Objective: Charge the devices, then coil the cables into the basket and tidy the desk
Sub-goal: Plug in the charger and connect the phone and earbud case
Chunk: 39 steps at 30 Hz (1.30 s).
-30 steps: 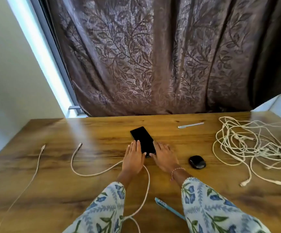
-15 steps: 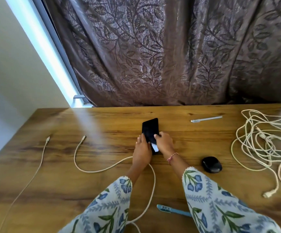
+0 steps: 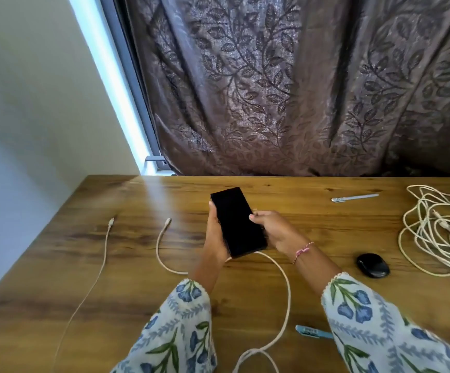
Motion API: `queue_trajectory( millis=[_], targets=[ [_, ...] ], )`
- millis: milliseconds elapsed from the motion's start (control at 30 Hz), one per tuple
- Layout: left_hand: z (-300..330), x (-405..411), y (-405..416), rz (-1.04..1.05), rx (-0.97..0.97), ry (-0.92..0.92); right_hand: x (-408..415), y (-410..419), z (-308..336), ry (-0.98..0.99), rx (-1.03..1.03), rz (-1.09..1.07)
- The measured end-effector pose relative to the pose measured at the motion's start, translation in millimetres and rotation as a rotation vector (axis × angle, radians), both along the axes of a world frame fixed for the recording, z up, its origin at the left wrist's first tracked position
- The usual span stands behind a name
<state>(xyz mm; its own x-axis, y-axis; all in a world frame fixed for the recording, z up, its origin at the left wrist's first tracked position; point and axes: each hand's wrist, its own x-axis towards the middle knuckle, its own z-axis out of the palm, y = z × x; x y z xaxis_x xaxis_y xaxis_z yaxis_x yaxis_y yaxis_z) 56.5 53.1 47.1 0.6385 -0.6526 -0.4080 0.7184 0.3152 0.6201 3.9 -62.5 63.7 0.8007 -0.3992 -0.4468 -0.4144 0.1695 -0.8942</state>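
Smartphone [image 3: 236, 220] is being held clear of the worktop [image 3: 312, 211], between both hands, screen dark and facing up. Long axis is running from near-right to far-left, charging end toward the person.

Left hand [image 3: 214, 238] is wrapping the phone's left edge, fingers closed on it. Right hand [image 3: 275, 231] is gripping the right edge, thumb resting on the screen. Both are equally close; the left seems to carry more of the weight.

White charging cable [image 3: 285, 292] is meeting the phone's near end and looping back toward the person; whether the plug is fully seated cannot be told.

Two spare cable ends [image 3: 167, 222] are lying to the left, a tangled cable heap [image 3: 439, 227] well apart on the right.

Versus half a second earlier: the phone was lying flat on the worktop with both hands at its near end; now it is lifted and tilted.
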Motion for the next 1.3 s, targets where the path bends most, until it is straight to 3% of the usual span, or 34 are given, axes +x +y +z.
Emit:
queue_trajectory(
  millis=[233, 400, 533, 733, 833, 1000, 1100, 1300],
  targets=[
    [1, 28, 84, 0.070, -0.188, 0.020, 30, 81, 8, -0.072, 0.113, 0.054],
    [4, 64, 159, 0.295, -0.146, 0.060, 77, 145, -4, -0.198, -0.238, -0.122],
    [15, 81, 213, 0.406, -0.086, 0.021, 110, 197, -21, -0.203, -0.560, 0.074],
    [5, 94, 277, 0.538, -0.323, 0.094, 152, 258, -46, -0.213, -0.896, 0.424],
    [5, 95, 297, 0.577, -0.371, 0.071, 166, 279, -59, -0.240, -0.993, 0.493],
    [6, 106, 314, 0.620, -0.358, 0.084, 189, 298, -73, -0.130, -1.366, 0.513],
    [13, 106, 316, 0.618, -0.363, 0.120, 189, 300, -78, -0.169, -1.285, 0.411],
    [27, 103, 306, 0.651, -0.344, 0.225, 165, 299, -52, -0.232, -0.915, 0.053]
  ],
)
